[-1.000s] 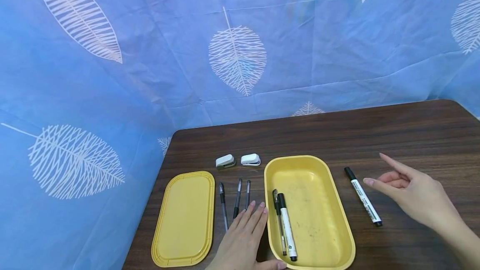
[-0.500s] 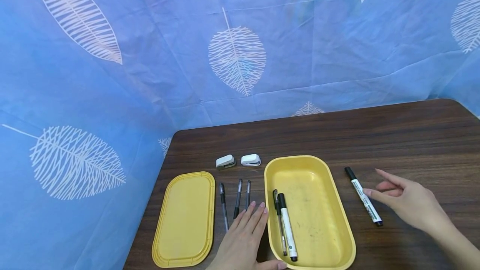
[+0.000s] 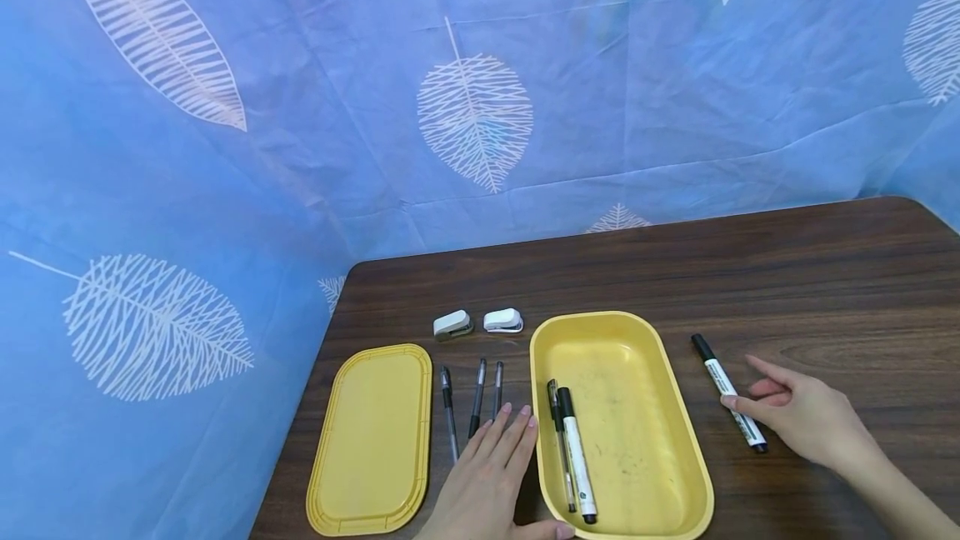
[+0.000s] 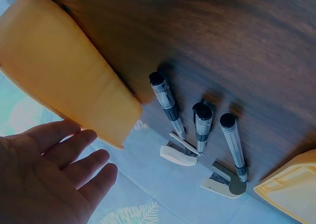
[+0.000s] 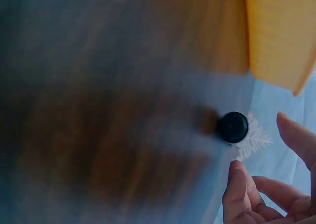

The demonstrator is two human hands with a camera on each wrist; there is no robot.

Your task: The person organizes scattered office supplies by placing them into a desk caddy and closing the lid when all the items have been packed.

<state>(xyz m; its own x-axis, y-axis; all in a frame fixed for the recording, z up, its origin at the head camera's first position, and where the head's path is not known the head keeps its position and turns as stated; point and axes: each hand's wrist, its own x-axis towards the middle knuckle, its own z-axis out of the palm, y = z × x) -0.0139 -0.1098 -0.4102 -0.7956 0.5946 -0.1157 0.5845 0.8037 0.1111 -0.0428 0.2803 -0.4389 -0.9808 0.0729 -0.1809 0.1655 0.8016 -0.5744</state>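
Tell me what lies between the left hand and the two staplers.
Three pens, side by side on the brown table, as the head view shows.

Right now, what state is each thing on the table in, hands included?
Yellow box: uncovered.
Yellow lid: off, flat on the table.
Boxed marker: capped, lying down.
Boxed pen: lying beside that marker.
Loose marker: capped, lying down.
Three loose pens: lying down.
Two staplers: upright.
Left hand: fingers extended, at the box.
Right hand: at loose marker, not gripping.
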